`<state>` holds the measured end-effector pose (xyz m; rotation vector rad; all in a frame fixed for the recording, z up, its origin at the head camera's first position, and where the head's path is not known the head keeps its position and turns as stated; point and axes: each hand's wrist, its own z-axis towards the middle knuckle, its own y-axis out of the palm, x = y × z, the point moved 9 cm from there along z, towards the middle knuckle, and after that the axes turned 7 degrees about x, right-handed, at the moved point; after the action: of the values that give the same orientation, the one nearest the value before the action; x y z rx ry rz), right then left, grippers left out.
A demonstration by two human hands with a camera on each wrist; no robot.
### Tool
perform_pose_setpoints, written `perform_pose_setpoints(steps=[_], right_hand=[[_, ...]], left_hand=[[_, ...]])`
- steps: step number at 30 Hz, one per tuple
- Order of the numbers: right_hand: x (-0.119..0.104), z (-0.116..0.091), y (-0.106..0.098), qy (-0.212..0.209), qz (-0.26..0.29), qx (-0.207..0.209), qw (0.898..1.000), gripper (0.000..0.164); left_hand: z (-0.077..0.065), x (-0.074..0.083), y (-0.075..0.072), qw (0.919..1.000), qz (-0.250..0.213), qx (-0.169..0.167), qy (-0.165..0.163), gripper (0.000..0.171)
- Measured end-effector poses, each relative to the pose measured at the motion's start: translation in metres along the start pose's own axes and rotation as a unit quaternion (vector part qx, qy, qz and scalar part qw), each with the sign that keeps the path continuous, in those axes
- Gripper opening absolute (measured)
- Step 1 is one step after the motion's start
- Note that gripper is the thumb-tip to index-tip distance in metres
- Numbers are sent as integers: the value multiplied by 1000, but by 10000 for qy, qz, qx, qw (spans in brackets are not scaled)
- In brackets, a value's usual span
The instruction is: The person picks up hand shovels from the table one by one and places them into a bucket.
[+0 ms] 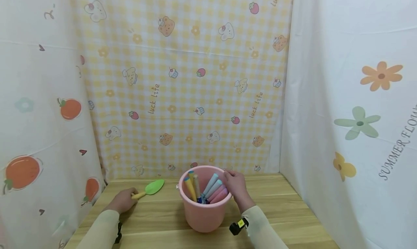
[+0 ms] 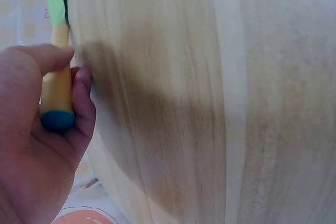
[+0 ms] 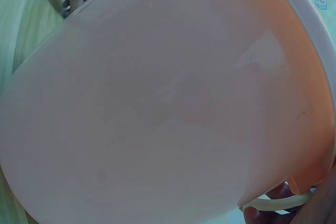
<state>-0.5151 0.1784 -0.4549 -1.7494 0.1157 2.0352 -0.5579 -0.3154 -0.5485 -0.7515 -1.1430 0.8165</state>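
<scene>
My left hand [image 1: 125, 201] holds a small toy trowel [image 1: 154, 186] by its yellow handle, thumb on one side and fingers curled round the other. The trowel has a green leaf-shaped blade and, in the left wrist view, a blue handle end [image 2: 58, 120]. A pink bucket [image 1: 204, 220] stands upright on the table. My right hand [image 1: 236, 187] grips it at the right of its rim. In the right wrist view the bucket's wall [image 3: 157, 98] fills most of the picture, with fingers by its pale carrying handle [image 3: 278, 203] at the lower right.
Several tool handles stand in the bucket: yellow ones [image 1: 190, 189] with blue ends, a beige one [image 1: 197, 186], light blue ones [image 1: 213, 188] and pink ones [image 1: 219, 195]. Beneath lies a wood-grain table [image 1: 156, 223]. Printed cloths [image 1: 185, 97] hang behind and at both sides.
</scene>
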Motion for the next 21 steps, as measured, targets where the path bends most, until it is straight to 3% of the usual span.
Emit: perform_pose_setpoints(steps=[9, 21], right_hand=[[-1, 1, 0, -71, -46, 15, 10000, 35], [-1, 0, 1, -17, -68, -66, 10000, 37]], left_hand=[[-1, -3, 2, 9921, -1102, 16, -606, 31], [-5, 5, -3, 9863, -1413, 154, -833, 28]])
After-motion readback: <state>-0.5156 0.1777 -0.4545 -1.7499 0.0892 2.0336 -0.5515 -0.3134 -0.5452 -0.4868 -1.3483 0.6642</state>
